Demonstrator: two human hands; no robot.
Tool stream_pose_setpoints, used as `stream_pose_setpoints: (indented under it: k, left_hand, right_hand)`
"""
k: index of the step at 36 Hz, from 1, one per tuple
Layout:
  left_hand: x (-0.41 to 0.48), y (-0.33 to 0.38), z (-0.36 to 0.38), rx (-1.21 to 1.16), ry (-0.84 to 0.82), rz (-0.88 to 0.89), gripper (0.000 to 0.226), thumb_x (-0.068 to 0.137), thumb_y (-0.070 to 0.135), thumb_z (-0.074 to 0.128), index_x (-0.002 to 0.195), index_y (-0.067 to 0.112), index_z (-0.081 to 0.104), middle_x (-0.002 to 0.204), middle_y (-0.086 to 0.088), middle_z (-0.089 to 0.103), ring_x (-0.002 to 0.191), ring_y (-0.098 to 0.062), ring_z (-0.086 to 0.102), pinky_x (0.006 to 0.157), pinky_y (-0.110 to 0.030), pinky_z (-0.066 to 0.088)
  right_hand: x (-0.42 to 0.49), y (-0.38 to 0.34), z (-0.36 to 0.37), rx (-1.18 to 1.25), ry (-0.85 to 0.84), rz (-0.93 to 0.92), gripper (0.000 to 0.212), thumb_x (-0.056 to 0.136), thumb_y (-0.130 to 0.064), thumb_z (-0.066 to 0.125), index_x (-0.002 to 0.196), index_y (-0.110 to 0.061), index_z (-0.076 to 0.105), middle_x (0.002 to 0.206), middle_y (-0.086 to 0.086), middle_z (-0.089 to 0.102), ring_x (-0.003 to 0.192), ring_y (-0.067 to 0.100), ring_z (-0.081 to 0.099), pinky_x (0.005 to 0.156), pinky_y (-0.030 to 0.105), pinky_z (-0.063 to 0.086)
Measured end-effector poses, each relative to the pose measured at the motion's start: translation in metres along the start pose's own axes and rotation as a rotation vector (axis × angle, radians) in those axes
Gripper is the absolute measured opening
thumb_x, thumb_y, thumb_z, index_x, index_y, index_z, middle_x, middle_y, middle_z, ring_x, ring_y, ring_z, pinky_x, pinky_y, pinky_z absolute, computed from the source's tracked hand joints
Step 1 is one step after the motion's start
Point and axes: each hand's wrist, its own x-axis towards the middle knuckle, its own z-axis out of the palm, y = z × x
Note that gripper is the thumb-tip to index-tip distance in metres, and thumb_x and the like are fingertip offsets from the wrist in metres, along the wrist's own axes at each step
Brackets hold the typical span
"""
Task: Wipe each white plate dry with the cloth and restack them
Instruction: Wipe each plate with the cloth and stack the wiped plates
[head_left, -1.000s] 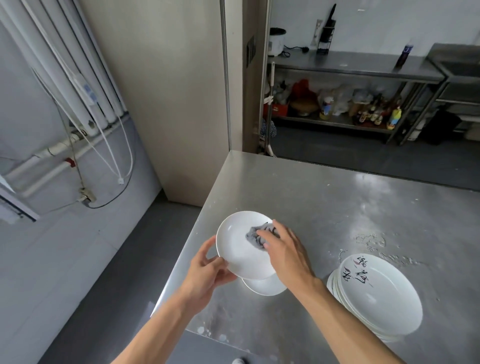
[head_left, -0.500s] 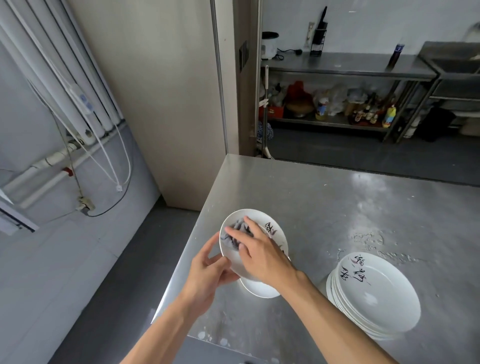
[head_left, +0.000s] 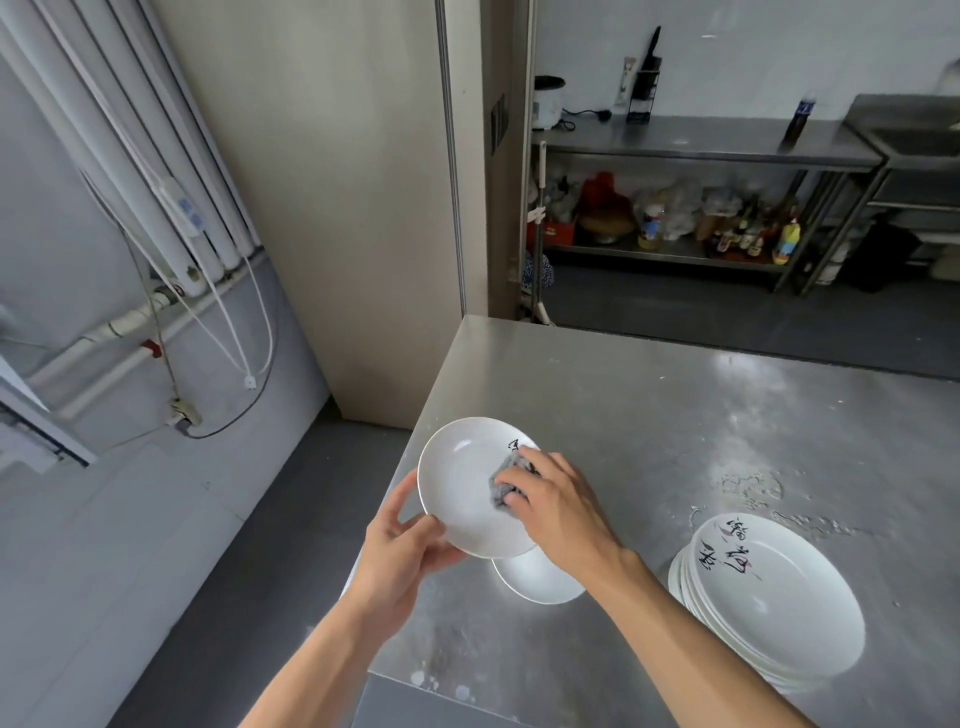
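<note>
While left hand (head_left: 402, 551) grips plate (head_left: 462, 483) rim | right hand (head_left: 561, 512) clutches cloth (head_left: 501, 486) on plate

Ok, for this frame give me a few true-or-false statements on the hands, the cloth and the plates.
1. The left hand grips the rim of a raised plate. True.
2. The right hand is empty. False: it presses a grey cloth against that plate.
3. A stack of plates rests on the table to the person's right. True.
4. Nothing lies below the raised plate. False: a single plate lies on the table there.
</note>
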Motion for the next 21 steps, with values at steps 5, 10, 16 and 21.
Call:
stream_pose_setpoints:
  k: [5, 10, 16, 21]
  left_hand:
    - [-0.004, -0.001, 0.002, 0.005, -0.039, 0.008, 0.068, 0.095, -0.009, 0.058, 0.132, 0.048, 0.063, 0.110, -0.024, 0.076, 0.085, -0.039, 0.077, 0.081, -0.039, 0.064]
    - [-0.006, 0.001, 0.007, 0.021, -0.048, 0.025, 0.064, 0.096, -0.008, 0.060, 0.131, 0.046, 0.059, 0.110, -0.023, 0.077, 0.083, -0.036, 0.076, 0.080, -0.038, 0.064]
    - [-0.005, 0.006, 0.007, 0.014, -0.057, 0.051, 0.062, 0.096, -0.005, 0.062, 0.134, 0.044, 0.063, 0.110, -0.023, 0.077, 0.084, -0.028, 0.076, 0.080, -0.037, 0.063]
    - [-0.002, 0.011, -0.004, -0.009, -0.050, 0.075, 0.064, 0.094, -0.007, 0.058, 0.137, 0.040, 0.066, 0.121, -0.019, 0.075, 0.104, -0.039, 0.075, 0.089, -0.044, 0.062]
  right_hand:
    - [0.018, -0.007, 0.000, -0.036, 0.036, 0.154, 0.010, 0.084, -0.016, 0.058, 0.089, -0.025, 0.060, 0.101, -0.013, 0.057, 0.095, 0.022, 0.050, 0.080, 0.033, 0.046]
    - [0.026, -0.013, 0.008, -0.039, -0.022, 0.090, 0.019, 0.096, -0.018, 0.052, 0.110, -0.027, 0.061, 0.138, 0.001, 0.039, 0.126, 0.028, 0.040, 0.098, 0.042, 0.046]
    - [0.027, -0.037, 0.002, 0.104, -0.047, -0.085, 0.016, 0.100, -0.027, 0.058, 0.108, -0.027, 0.072, 0.147, -0.003, 0.047, 0.125, 0.020, 0.051, 0.100, 0.042, 0.044]
    - [0.016, -0.042, -0.001, 0.211, -0.143, -0.227, 0.018, 0.099, -0.028, 0.060, 0.108, -0.022, 0.074, 0.147, -0.006, 0.049, 0.127, 0.018, 0.052, 0.111, 0.022, 0.030]
